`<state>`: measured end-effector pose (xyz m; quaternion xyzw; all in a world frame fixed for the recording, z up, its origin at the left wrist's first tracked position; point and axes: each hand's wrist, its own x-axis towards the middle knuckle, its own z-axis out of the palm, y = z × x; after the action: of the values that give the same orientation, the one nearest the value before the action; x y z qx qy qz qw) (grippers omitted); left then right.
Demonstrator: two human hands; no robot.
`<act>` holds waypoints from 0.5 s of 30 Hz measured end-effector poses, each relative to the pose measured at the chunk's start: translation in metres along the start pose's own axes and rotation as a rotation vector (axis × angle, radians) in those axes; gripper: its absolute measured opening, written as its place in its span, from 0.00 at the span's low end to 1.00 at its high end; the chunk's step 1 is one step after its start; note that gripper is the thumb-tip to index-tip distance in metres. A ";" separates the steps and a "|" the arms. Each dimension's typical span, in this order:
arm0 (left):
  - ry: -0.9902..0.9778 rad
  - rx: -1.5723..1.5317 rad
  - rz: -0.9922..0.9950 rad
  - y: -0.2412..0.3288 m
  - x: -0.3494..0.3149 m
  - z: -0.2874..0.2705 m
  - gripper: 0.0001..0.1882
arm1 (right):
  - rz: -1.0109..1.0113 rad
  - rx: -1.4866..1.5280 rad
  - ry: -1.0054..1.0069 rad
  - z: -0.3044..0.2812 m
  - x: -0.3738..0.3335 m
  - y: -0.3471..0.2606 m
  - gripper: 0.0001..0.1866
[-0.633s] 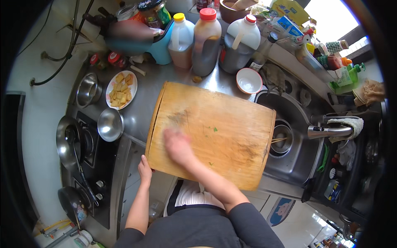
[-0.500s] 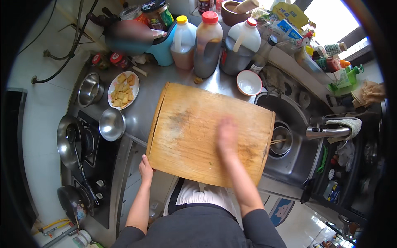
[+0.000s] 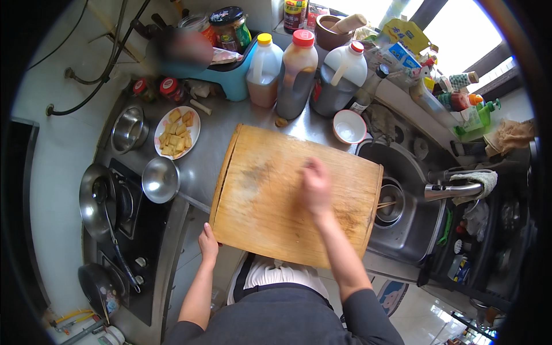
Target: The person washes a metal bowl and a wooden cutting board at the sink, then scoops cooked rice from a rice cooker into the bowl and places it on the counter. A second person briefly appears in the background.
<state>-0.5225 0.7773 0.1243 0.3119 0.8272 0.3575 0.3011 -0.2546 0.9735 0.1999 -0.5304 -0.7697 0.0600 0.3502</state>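
Note:
A large wooden cutting board (image 3: 270,213) spans the middle of the view, tilted, its far part over the steel counter and its near edge in front of my body. My left hand (image 3: 209,243) grips the board at its near left corner, thumb on the edge and fingers partly hidden underneath. Over the board's middle right is my right hand (image 3: 317,188), blurred by motion. Its fingers look curled, but they are smeared, and whether anything is in them cannot be made out. Dark marks and scratches cover the board's surface.
Left of the board are a plate of cut yellow-brown pieces (image 3: 177,133), a steel bowl (image 3: 160,180) and a stove with a wok (image 3: 95,201). Large jugs (image 3: 296,77) and a small white bowl (image 3: 349,126) stand behind. A sink (image 3: 411,221) lies to the right.
My right hand looks more curled than before, when it lay flatter on the board. The board and my left hand sit slightly lower in the view, which has itself shifted a little.

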 end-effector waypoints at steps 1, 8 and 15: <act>-0.017 -0.014 -0.025 0.002 -0.001 0.000 0.29 | 0.006 0.085 0.027 0.037 0.009 -0.026 0.03; -0.013 -0.046 -0.049 -0.003 -0.004 0.004 0.28 | -0.473 0.110 -0.355 0.162 0.028 -0.099 0.10; -0.038 -0.098 -0.092 -0.003 -0.002 0.001 0.28 | 0.027 0.041 -0.074 0.106 0.044 0.002 0.05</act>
<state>-0.5217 0.7747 0.1220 0.2653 0.8162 0.3774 0.3479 -0.3254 1.0416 0.1412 -0.5307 -0.7737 0.1001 0.3314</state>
